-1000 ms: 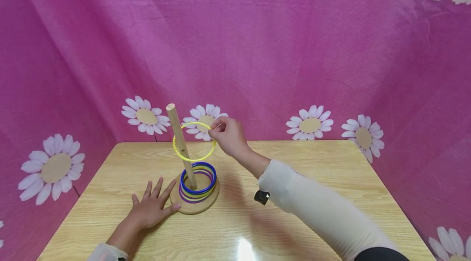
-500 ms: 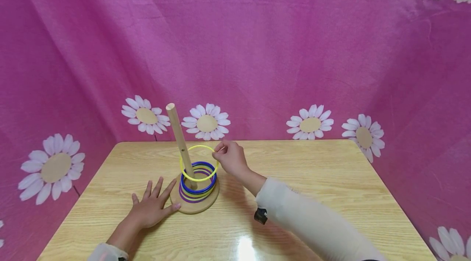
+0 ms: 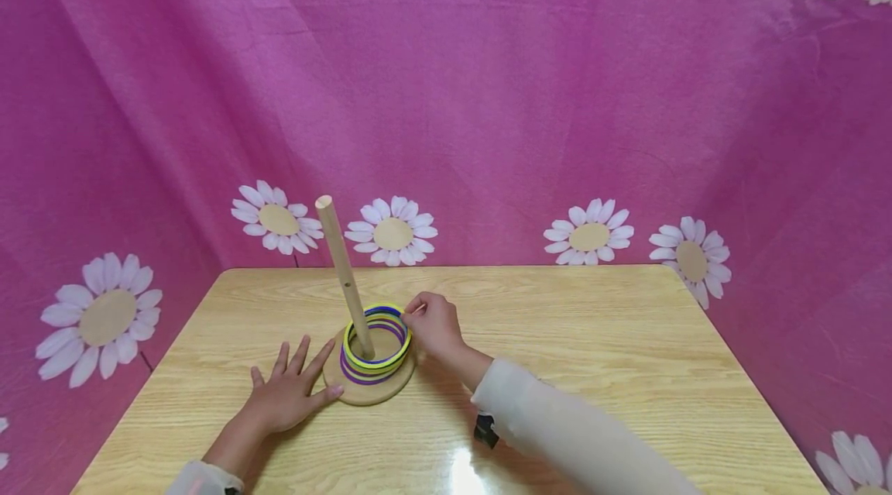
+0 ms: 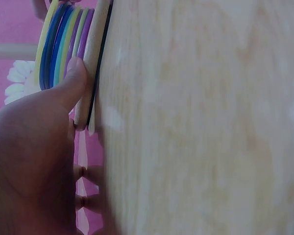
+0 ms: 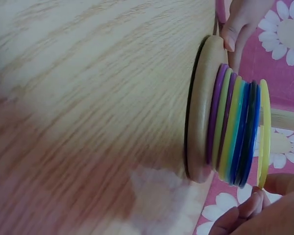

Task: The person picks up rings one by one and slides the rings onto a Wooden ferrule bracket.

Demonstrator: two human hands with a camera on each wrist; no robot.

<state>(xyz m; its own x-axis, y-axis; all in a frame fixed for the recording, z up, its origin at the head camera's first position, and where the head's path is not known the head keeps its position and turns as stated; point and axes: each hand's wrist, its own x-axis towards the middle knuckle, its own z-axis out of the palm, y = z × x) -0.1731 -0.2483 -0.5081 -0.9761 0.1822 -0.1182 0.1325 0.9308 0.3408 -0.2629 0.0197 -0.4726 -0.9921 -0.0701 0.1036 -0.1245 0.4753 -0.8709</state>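
A wooden post (image 3: 340, 259) rises, leaning left in the head view, from a round wooden base (image 3: 371, 397). Around its foot lies a stack of purple, yellow, teal and blue rings (image 5: 232, 132). At the top of this stack is a yellow ring (image 5: 265, 132), encircling the post. My right hand (image 3: 437, 330) pinches its right side between thumb and fingertips; in the right wrist view a narrow gap shows between it and the blue ring below. My left hand (image 3: 284, 398) lies with fingers spread on the table, its thumb resting on the base's edge.
The light wooden table (image 3: 592, 371) extends to the right of the base. Behind it and at both sides hangs a pink cloth (image 3: 488, 131) printed with white daisies and lettering.
My right hand has lowered the yellow ring along the post, from about mid-height down to the top of the stack. The left hand has stayed in place.
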